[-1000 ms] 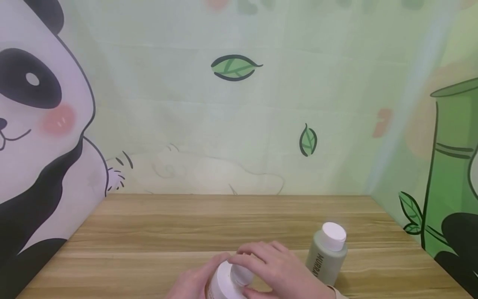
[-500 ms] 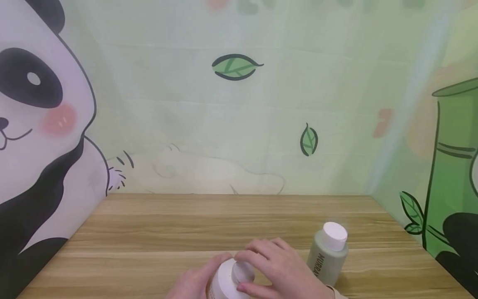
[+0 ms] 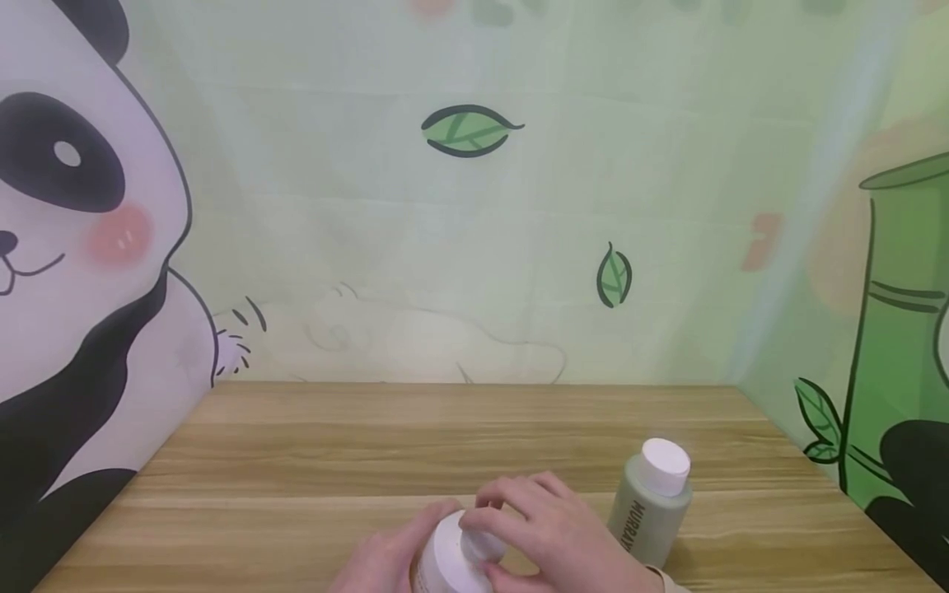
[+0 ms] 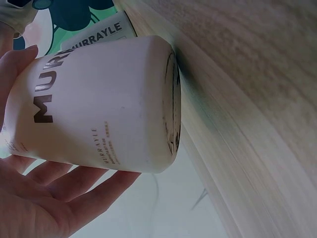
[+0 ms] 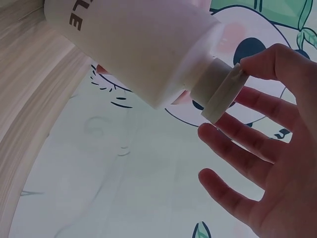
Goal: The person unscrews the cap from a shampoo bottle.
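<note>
In the head view a white bottle (image 3: 442, 553) stands out at the bottom middle, tilted in the person's left hand (image 3: 381, 560). Printed lettering and the bottle's base show in the left wrist view, where thumb and fingers grip the white body (image 4: 109, 104) from opposite sides. The right hand (image 3: 556, 527) pinches the bottle's pale cap (image 3: 479, 547) between thumb and curled fingers. Seen from the right wrist, the thumb presses the rim of the cap (image 5: 227, 95), and the ring and little fingers are spread away from it. Whether the cap sits loose cannot be told.
A grey-green bottle (image 3: 651, 511) with a white lid stands upright on the wooden table (image 3: 371, 445), just right of the right hand. Behind the table hangs a green cloth (image 3: 334, 206) printed with pandas, leaves and bamboo.
Right fingers and thumb have shifted around the cap: half a second ago the thumb lay on its near edge, and now the fingers curl over it again. The left hand and both bottles stay nearly still.
</note>
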### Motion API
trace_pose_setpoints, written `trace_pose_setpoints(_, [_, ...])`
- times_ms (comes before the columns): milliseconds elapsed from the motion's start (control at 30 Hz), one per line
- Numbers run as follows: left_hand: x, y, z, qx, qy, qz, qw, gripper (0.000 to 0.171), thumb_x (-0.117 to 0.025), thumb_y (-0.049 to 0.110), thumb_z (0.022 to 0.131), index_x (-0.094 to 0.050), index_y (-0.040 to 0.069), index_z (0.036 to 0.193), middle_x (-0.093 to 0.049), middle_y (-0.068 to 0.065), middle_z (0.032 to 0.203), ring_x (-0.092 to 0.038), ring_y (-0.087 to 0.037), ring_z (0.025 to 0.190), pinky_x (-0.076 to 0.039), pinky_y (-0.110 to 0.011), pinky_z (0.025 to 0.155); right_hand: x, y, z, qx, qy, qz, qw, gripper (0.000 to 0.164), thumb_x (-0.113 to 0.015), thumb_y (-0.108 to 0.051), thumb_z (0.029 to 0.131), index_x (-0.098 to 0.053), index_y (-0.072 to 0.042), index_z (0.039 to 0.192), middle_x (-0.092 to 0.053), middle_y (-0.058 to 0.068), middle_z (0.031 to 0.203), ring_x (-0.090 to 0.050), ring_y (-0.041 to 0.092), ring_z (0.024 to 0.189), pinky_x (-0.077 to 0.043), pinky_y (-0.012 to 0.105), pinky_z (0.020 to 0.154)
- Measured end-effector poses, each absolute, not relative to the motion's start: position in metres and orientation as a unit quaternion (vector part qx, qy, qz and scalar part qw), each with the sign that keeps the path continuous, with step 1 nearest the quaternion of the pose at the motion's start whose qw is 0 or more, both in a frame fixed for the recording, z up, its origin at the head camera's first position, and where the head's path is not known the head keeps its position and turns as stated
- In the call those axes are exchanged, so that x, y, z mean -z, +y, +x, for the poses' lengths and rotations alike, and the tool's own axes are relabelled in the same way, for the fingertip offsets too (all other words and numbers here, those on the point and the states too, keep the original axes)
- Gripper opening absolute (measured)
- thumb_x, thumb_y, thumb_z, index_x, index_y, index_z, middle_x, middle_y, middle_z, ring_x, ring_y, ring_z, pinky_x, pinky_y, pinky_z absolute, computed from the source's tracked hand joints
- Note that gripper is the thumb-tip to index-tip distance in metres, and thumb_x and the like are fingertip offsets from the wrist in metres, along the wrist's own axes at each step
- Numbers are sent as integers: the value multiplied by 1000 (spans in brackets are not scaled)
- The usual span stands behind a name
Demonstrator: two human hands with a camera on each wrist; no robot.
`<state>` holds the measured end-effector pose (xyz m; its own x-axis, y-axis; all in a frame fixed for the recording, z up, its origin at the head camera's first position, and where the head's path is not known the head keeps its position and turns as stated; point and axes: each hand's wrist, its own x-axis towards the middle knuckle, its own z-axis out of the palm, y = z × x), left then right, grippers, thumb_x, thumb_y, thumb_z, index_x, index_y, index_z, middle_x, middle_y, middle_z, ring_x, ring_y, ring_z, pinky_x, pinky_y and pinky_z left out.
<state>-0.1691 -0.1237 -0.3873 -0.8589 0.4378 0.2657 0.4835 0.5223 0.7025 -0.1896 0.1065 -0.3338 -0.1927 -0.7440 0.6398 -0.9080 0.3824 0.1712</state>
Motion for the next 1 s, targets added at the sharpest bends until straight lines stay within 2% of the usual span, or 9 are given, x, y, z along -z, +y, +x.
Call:
trace_pose_setpoints(133, [387, -124, -170, 407, -875, -262, 28, 73, -82, 46, 71, -48, 33, 134, -71, 3, 99, -60, 2, 79, -47, -22, 66, 334, 106, -190, -118, -746, 556, 348, 46, -82, -21, 70, -62, -21, 112, -61, -6, 108, -59, 8, 96, -46, 27, 84])
trace_pose_setpoints(300, [387, -124, -172, 406, -876, -259, 23, 74, -82, 47, 71, -47, 33, 134, -71, 3, 101, -60, 1, 80, -47, -22, 66, 332, 107, -188, -119, -751, 556, 337, 47, -81, -17, 71, -62, -22, 114, -60, -6, 110, -58, 8, 97, -46, 27, 85])
trace_pose_setpoints(567, [388, -123, -171, 392, -877, -273, 60, 77, -83, 46, 69, -44, 38, 135, -70, 7, 94, -59, 3, 77, -46, -21, 64, 326, 110, -186, -119, -782, 542, 285, 55, -70, -35, 87, -51, -21, 137, -59, -5, 123, -58, 11, 111, -46, 33, 90])
trace_pose_setpoints(767, [386, -124, -172, 394, -881, -258, 36, 78, -81, 51, 69, -45, 37, 137, -70, 5, 102, -60, 1, 81, -47, -22, 66, 327, 110, -185, -103, -798, 509, 306, 47, -65, -47, 89, -58, -20, 126, -62, -9, 115, -58, 7, 105, -47, 30, 88])
trace_pose_setpoints(900, [386, -125, -171, 393, -881, -260, 37, 77, -82, 50, 69, -47, 33, 135, -70, 4, 101, -60, 1, 81, -47, -22, 66, 328, 111, -187, -105, -794, 505, 323, 39, -63, -47, 91, -61, -19, 119, -64, -11, 109, -60, 6, 99, -47, 30, 86])
trace_pose_setpoints(1000, [387, -124, -171, 396, -879, -264, 40, 75, -82, 50, 70, -47, 35, 134, -70, 6, 99, -60, 2, 80, -47, -22, 66, 329, 110, -187, -104, -791, 507, 326, 34, -61, -45, 93, -62, -20, 116, -65, -11, 107, -60, 6, 97, -48, 30, 85])
